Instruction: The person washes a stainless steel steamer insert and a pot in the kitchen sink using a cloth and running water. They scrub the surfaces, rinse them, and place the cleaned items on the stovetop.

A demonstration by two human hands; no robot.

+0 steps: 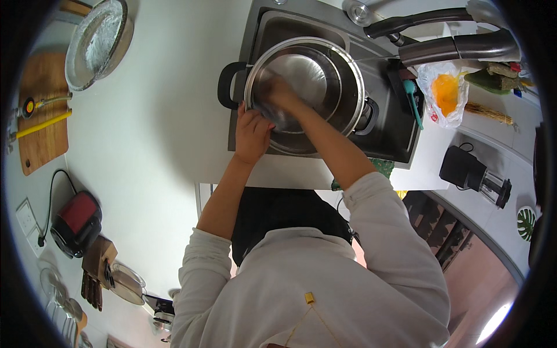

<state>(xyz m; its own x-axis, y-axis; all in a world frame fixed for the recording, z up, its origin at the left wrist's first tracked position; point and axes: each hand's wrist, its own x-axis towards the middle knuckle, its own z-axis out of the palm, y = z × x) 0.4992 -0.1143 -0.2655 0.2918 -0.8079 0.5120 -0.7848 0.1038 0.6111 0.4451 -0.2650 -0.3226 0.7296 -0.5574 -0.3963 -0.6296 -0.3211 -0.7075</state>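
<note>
A large stainless steel pot (333,126) with black handles stands tilted over the double-basin kitchen sink (391,135). My left hand (253,132) grips the pot's rim at the near left, just beside the left handle, thumb towards the inside. Inside the pot, against the left part of its wall, is my right hand (276,92); it is blurred, so its fingers and anything in them cannot be made out. A dark faucet (452,50) reaches in from the right, and a thin line runs from near it to the pot's rim.
Right of the sink are a teal brush (411,98), a plastic bag with something orange (446,95) and a black appliance (463,167). On the left lie a glass bowl with white powder (102,43), a wooden cutting board (43,143), a red-and-black appliance (78,222) and a knife block (100,254).
</note>
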